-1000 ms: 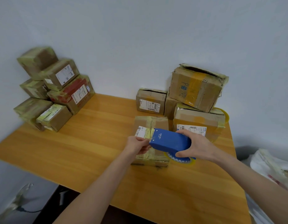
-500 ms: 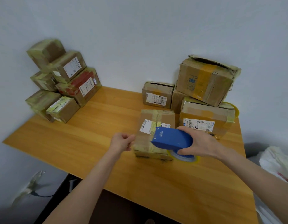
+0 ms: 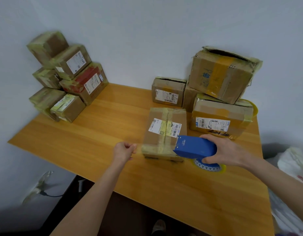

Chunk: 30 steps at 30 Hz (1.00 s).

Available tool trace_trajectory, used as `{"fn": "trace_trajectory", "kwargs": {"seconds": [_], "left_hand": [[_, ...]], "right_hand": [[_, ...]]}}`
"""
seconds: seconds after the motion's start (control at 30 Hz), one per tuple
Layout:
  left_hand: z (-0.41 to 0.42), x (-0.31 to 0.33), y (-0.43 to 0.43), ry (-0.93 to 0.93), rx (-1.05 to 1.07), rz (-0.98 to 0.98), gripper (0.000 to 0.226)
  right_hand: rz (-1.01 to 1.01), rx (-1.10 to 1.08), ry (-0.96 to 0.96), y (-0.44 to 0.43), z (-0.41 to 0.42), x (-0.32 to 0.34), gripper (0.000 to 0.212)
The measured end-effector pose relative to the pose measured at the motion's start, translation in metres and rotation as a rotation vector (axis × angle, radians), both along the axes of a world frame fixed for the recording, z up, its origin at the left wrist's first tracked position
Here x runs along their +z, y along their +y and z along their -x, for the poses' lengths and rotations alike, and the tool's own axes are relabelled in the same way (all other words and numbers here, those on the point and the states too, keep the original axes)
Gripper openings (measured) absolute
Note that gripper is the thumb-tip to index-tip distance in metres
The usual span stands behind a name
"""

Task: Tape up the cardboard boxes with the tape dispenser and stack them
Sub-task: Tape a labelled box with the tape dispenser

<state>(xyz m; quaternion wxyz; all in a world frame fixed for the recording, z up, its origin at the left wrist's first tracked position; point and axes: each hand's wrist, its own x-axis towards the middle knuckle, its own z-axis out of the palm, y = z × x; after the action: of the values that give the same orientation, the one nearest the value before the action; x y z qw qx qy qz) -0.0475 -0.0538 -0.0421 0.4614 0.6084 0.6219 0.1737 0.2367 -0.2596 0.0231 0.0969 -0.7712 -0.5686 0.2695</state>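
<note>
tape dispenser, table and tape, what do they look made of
Tape dispenser: likely plastic, smooth matte blue shell with printed lettering. Table: wood or wood-look laminate, orange-brown, long grain lines, soft sheen. Tape: thin see-through yellowish film, the table showing through it beside the left hand.

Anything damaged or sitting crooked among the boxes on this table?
Yes. At the back right of the wooden table, the large brown cardboard box on top sits tilted, its upper edge crumpled and gaping open.
</note>
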Motion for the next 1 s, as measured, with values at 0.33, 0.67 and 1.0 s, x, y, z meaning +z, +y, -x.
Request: {"fn": "trace_trajectory", "kwargs": {"seconds": [0.33,0.67,1.0], "left_hand": [[-0.009,-0.018,0.0,0.081,-0.047,-0.01,0.017],[-0.006,-0.022,-0.003,0.113,-0.162,0.004,0.024],[0.009,-0.009,-0.027,0.336,-0.432,-0.681,0.032]], "right_hand": [[0.031,-0.022,-0.041,0.003,-0.002,-0.012,0.074],[0.075,-0.006,-0.051,0.002,0.0,-0.018,0.075],[0.054,-0.04,-0.013,0.002,0.011,-0.02,0.073]]}}
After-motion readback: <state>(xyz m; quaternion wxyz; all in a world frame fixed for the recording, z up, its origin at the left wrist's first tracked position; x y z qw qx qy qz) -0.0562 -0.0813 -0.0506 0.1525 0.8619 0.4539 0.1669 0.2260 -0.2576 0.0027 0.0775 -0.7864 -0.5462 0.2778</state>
